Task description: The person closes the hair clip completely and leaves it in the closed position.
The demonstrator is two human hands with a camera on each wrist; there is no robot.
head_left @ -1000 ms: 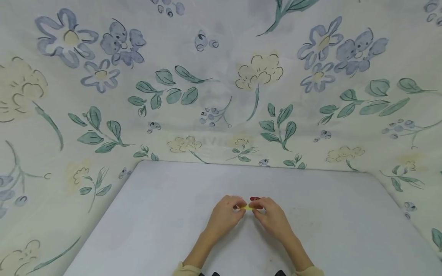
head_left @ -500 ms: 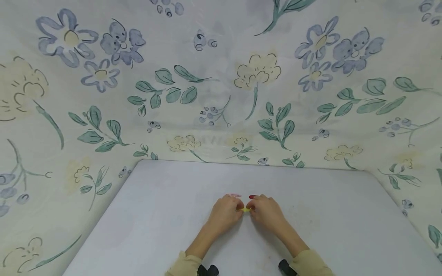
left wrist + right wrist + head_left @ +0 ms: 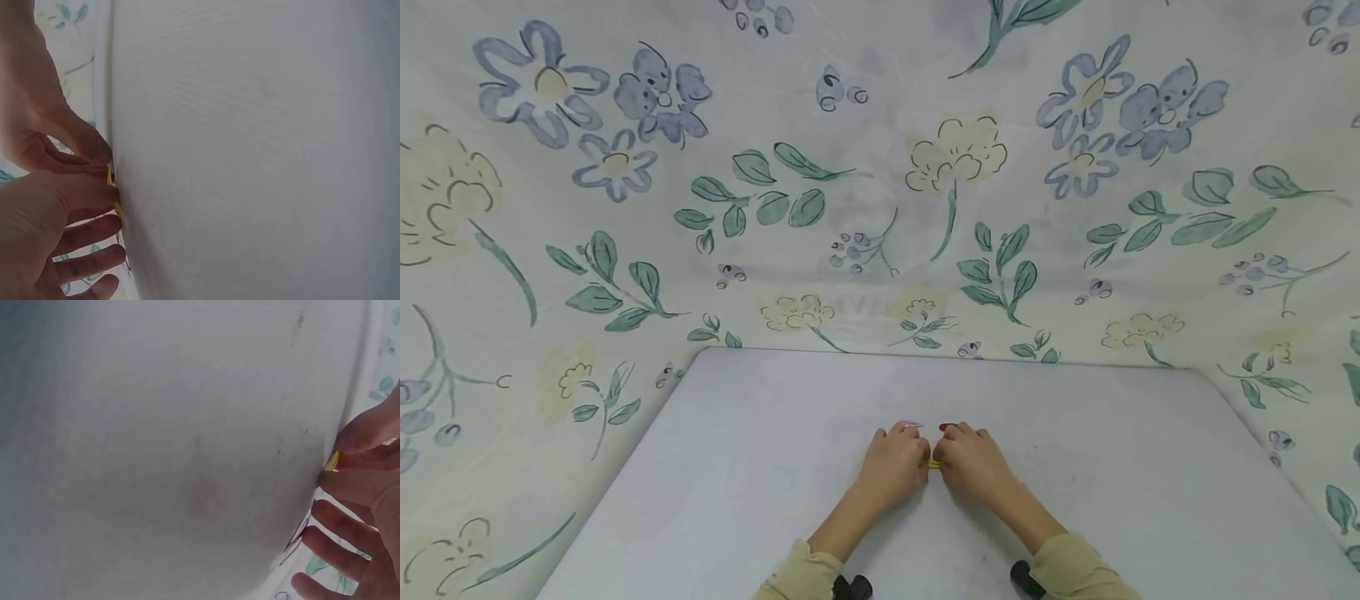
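Observation:
A small, thin yellow piece [image 3: 934, 464] lies low over the white table, its kind too small to tell. My left hand [image 3: 891, 462] pinches its left end between thumb and finger. The right hand [image 3: 973, 462] pinches the other end, so the two hands nearly meet. In the right wrist view, a bit of the yellow piece [image 3: 334, 460] shows between thumb and forefinger, while the other fingers spread loosely. Just beyond the left knuckles lies a flat pink thing [image 3: 912, 424]. A flat red thing [image 3: 947, 427], partly hidden, lies beyond the right fingers.
The white tabletop [image 3: 760, 433] stretches around both hands. Behind it and at its sides rises a flower-printed cloth [image 3: 865, 325]. Black devices [image 3: 852, 588] sit by the wrists, near the beige sleeves [image 3: 797, 573].
Both hands have come closer together and now cover most of the yellow piece, which has shifted slightly nearer to me. The pink thing shows more plainly behind the left hand.

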